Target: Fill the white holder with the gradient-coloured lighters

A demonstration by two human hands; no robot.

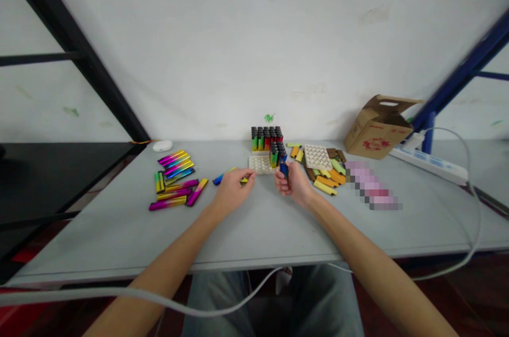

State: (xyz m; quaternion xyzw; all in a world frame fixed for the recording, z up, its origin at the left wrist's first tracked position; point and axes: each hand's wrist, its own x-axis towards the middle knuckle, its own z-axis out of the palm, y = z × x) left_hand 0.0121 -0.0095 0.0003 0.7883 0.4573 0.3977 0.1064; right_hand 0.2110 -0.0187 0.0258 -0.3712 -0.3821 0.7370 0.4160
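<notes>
lighters (266,139) stand packed upright just ahead of your hands, sitting close together, which seems to keep them easy to reach. your right hand (293,184) is clenched around a blue lighter (283,169), holding it up near that block. your left hand (233,191) curls over a slim blue-and-yellow lighter (225,175), but you cannot tell whether it truly grips it. ahead of your right hand, a holed white tray (318,157) lies among yellow and orange lighter shells (326,180). left of your left hand, shiny pink-and-gold lighter shells (175,180) lie bunched apart, apparently sorted by finish.
</notes>
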